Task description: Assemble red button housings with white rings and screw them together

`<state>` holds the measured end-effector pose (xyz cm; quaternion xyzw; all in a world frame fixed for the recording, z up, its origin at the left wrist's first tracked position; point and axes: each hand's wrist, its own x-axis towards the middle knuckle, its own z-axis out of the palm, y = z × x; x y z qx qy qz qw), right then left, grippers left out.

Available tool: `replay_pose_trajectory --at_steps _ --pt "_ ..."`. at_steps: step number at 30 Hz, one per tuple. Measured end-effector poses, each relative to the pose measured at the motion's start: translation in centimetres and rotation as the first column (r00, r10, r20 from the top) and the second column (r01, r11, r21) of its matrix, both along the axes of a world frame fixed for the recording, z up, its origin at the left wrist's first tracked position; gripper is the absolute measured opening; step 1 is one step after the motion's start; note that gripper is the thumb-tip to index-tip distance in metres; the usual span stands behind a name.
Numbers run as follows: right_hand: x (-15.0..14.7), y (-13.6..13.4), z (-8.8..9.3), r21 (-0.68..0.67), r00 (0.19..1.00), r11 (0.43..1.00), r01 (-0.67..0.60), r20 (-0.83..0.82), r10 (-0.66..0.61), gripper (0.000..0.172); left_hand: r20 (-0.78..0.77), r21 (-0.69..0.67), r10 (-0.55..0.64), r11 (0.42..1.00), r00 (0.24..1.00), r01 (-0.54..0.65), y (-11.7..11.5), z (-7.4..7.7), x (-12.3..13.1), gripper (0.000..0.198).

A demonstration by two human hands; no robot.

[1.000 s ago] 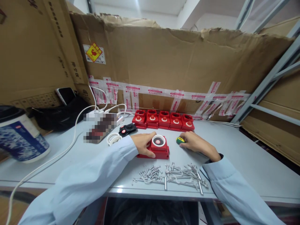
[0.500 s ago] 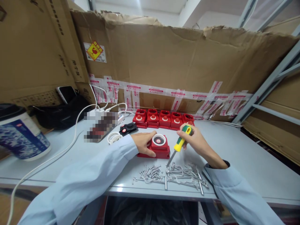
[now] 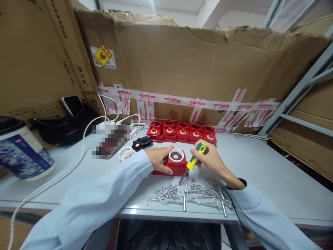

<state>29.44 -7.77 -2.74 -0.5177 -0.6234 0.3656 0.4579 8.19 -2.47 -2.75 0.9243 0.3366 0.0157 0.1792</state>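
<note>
Left hand (image 3: 159, 159) grips red box (image 3: 178, 170): probably light, stiff plastic; hold by sides. Right hand (image 3: 210, 159) grips screwdriver (image 3: 193, 162) handle, tip near screws (image 3: 169, 191) toward bench (image 3: 265, 173) front edge.

The left hand (image 3: 160, 159) covers the 9 o'clock end of the red unit (image 3: 179, 170)! Its label (image 3: 176, 157) up top? Too small to read. Over comes the right hand (image 3: 209, 158), hiding part of the screwdriver (image 3: 201, 148), and whether that tip meets a screw, can't tell! At 9 o'clock the edge slices the cup (image 3: 26, 154); a pixelated patch (image 3: 111, 140) masks something nearby; 2 sleeves (image 3: 270, 211) run out at 8 and 4!
</note>
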Motion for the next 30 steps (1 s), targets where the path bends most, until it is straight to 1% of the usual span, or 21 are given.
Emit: replay_pose_trajectory --at_steps 10,24,30 --pt "-0.2 0.1 -0.22 -0.002 1.0 1.0 0.005 -0.021 -0.005 0.024 -0.041 0.014 0.016 1.0 0.999 -0.015 -0.17 0.16 0.04 0.059" --pt "-0.28 0.07 -0.35 0.005 0.999 1.0 0.01 -0.043 -0.009 0.024 -0.042 0.018 0.009 1.0 0.999 -0.009 -0.25 0.25 0.05 0.058" --pt "-0.3 -0.02 -0.45 0.034 0.997 0.999 0.003 -0.075 -0.001 0.025 -0.038 0.002 0.003 1.0 0.999 -0.003 -0.03 0.11 0.03 0.059"
